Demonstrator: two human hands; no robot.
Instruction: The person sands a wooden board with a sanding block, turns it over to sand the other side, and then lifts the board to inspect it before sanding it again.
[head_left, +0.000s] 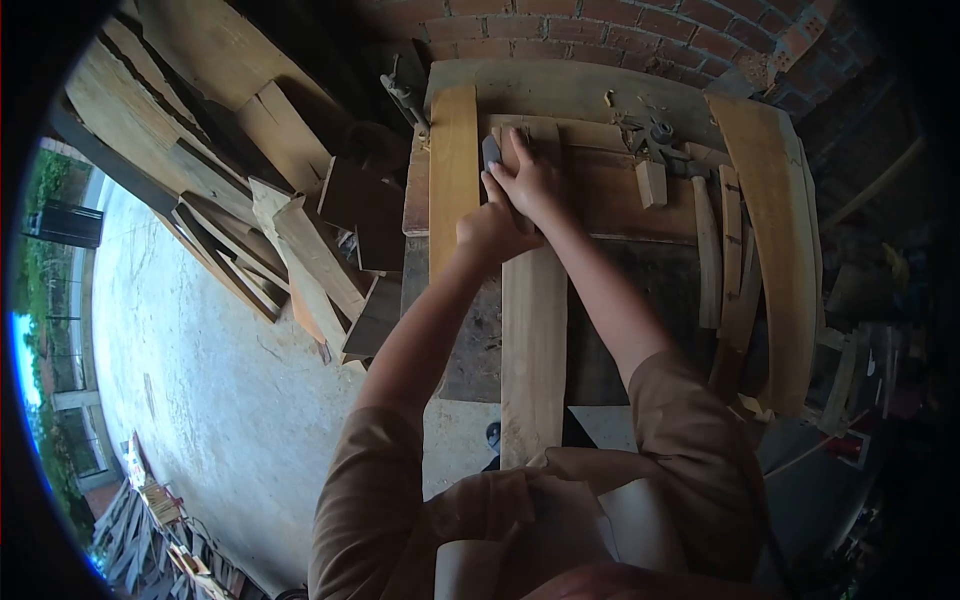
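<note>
A long light wooden plank [534, 340] runs from near my body across the bench. Over its far part, both hands are together on a dark, narrow tool [491, 153]; its kind is hard to make out because the hands cover most of it. My left hand [486, 235] is closed around its near end. Just ahead, my right hand [530, 188] bears down on its middle, index finger stretched forward along the plank and thumb across the tool. A yellowish board [454, 180] lies left of the hands.
On the workbench [470, 350], a wood block [652, 185] and a metal clamp-like part [660, 135] sit at the back right. Wooden strips [708, 250] and a wide curved board [770, 260] lie right. Boards [230, 150] are stacked left, before a brick wall [560, 28].
</note>
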